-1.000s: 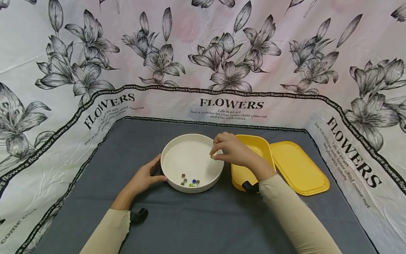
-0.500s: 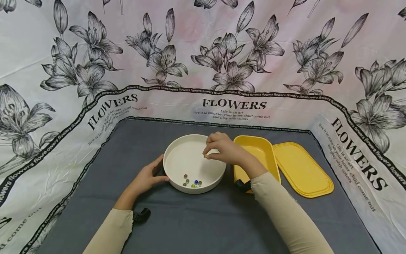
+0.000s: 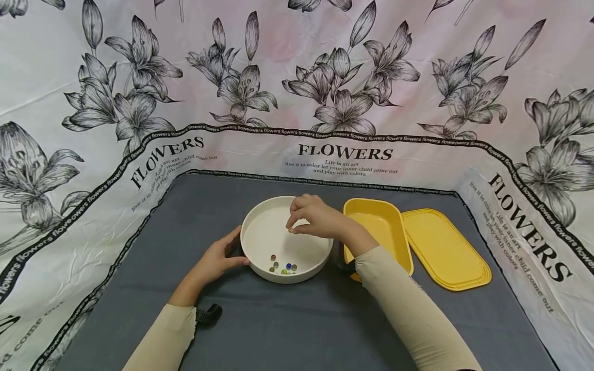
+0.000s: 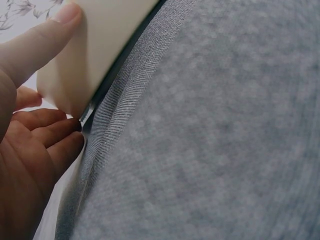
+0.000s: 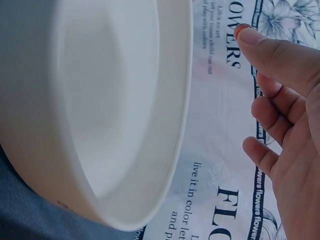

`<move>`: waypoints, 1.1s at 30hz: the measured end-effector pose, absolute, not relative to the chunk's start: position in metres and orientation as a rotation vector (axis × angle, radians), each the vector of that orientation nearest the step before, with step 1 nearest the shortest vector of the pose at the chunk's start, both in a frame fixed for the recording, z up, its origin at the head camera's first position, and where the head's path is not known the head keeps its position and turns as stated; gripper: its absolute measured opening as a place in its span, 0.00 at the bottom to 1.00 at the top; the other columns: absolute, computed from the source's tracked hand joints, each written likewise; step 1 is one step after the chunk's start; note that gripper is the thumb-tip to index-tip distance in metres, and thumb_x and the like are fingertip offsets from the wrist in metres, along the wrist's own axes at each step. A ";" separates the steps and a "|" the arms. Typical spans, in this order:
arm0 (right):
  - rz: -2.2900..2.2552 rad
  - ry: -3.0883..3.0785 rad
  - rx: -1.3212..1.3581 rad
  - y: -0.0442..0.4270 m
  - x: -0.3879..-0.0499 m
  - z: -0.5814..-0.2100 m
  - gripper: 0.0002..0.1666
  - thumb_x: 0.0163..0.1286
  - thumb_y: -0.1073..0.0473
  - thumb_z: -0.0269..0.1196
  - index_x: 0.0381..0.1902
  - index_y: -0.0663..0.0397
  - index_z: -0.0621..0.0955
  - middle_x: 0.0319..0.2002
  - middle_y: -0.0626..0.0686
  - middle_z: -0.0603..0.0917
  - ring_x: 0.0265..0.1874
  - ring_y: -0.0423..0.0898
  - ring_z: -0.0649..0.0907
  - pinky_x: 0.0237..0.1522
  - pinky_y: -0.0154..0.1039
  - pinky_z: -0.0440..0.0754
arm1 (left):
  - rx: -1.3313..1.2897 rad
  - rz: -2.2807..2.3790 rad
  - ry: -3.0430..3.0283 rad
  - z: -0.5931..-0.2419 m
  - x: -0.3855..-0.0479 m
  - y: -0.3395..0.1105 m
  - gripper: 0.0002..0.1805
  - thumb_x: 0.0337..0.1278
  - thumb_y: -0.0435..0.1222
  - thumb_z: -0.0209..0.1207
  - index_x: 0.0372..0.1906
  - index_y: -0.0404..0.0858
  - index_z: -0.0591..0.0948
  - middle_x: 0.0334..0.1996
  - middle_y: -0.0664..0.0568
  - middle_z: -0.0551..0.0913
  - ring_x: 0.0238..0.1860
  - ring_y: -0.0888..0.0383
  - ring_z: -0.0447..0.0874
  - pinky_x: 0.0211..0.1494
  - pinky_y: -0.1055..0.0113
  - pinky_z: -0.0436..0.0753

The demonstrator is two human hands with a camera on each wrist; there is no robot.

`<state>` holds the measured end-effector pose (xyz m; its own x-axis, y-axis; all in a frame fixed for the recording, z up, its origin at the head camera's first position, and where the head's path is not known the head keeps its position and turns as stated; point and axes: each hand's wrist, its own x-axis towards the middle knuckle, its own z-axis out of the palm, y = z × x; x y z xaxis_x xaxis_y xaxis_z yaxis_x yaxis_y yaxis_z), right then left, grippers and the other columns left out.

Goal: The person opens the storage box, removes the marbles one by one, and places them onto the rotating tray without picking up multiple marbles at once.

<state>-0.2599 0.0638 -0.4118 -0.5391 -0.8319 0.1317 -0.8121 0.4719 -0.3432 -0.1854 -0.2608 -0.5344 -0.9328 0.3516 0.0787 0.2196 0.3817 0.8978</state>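
My left hand (image 3: 219, 263) rests on the left side of a round white bowl (image 3: 264, 229). In the left wrist view, its straight thumb (image 4: 45, 42) lies on the bowl's outer wall while the fingers touch low near its base. Above the right part of the bowl is my right hand (image 3: 315, 219), thumb and forefinger pinching a small marble (image 3: 291, 230), mostly hidden by the fingertips. The other fingers bend loosely in the right wrist view. Several marbles, among them a blue one (image 3: 289, 266), lie near the bowl's front wall.
A yellow rectangular container (image 3: 378, 219) stands right of the bowl, partly under my right forearm. Its flat yellow lid (image 3: 445, 250) lies farther right. Grey cloth (image 3: 287, 324) covers the table, and a flower-printed curtain (image 3: 250, 154) rises behind and at both sides.
My right hand has moved left, from the bowl's right rim to farther over its inside, with the marble still pinched. My left hand stays against the bowl. The head view has shifted slightly.
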 end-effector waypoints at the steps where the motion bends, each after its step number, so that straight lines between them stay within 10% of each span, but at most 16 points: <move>1: -0.571 2.642 -1.481 0.062 -0.260 -0.413 0.10 0.66 0.57 0.74 0.46 0.44 0.91 0.45 0.44 0.79 0.49 0.45 0.71 0.56 0.47 0.67 | 0.524 1.601 2.504 -0.535 -0.185 -0.261 0.60 0.52 0.44 0.76 0.83 0.38 0.50 0.82 0.44 0.51 0.80 0.44 0.56 0.78 0.49 0.63; 33: -0.610 2.983 -1.469 0.125 -0.235 -0.407 0.07 0.65 0.55 0.75 0.40 0.46 0.92 0.40 0.47 0.80 0.43 0.47 0.73 0.49 0.46 0.69 | 0.505 1.587 2.515 -0.533 -0.184 -0.260 0.61 0.52 0.44 0.76 0.83 0.39 0.50 0.82 0.44 0.51 0.80 0.44 0.56 0.78 0.48 0.64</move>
